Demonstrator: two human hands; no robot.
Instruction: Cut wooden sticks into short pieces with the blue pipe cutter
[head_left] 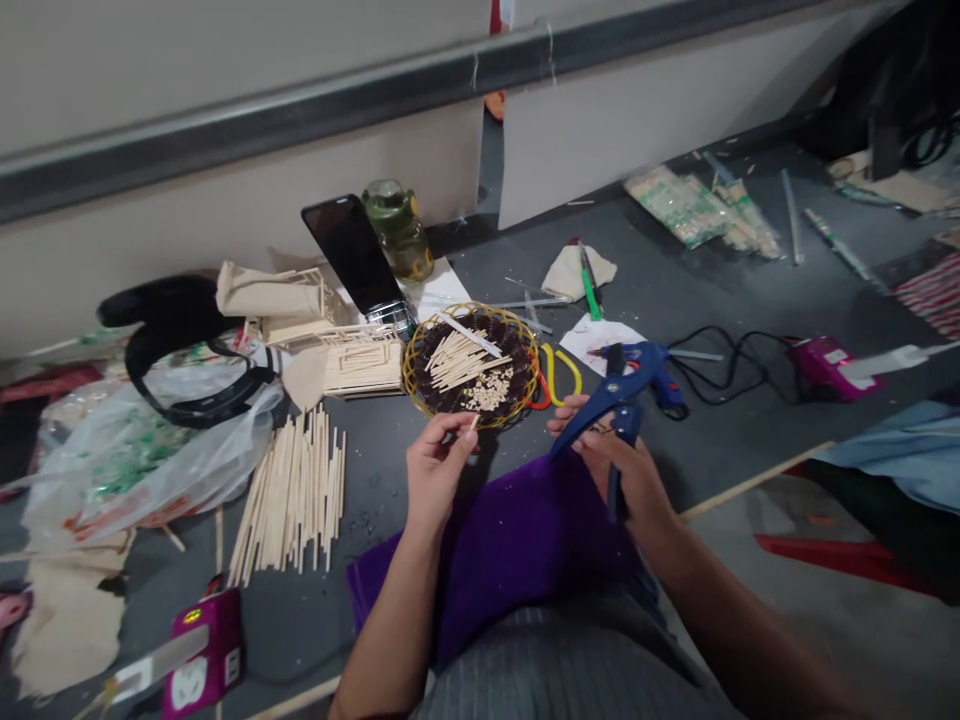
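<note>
My left hand (437, 463) pinches a small wooden stick piece (473, 423) between thumb and fingers, just in front of a round woven basket (414, 380) that holds cut sticks and tiny wood bits. My right hand (621, 468) grips a blue cutting tool (600, 405) with its jaws angled toward the basket. A purple cloth (510, 545) lies across my lap below both hands.
A pile of long wooden sticks (292, 495) lies left of my hands. A blue glue gun (645, 365) with a black cord rests to the right. A stick-built model (360, 360), a propped phone (356, 255), a glass jar (397, 228), plastic bags (135, 450) and magenta power strips (202, 655) surround them.
</note>
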